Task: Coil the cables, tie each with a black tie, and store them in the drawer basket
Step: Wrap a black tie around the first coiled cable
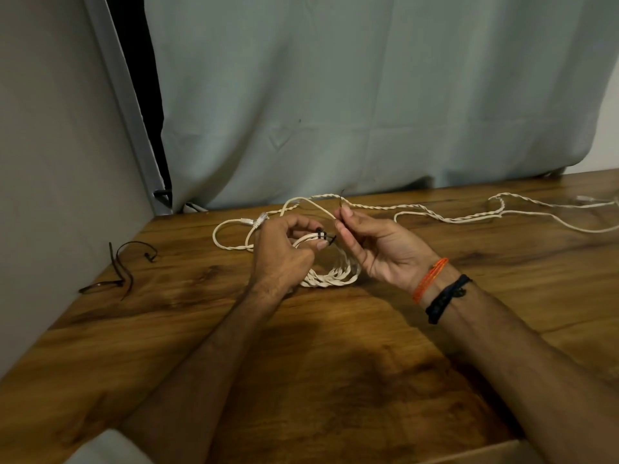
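Head view: left hand (pixel 284 256) grips the coiled cable (pixel 330 277) on the worktop (pixel 335 363); right hand (pixel 371 246) pinches the black tie (pixel 323 235) end. Tying under way. Uncoiled cable (pixel 452 216) and spare ties (pixel 120 269) remain; drawer basket unseen.

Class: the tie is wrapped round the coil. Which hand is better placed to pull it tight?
Right hand: it already pinches the black tie tail, while the left hand grips the coiled cable.
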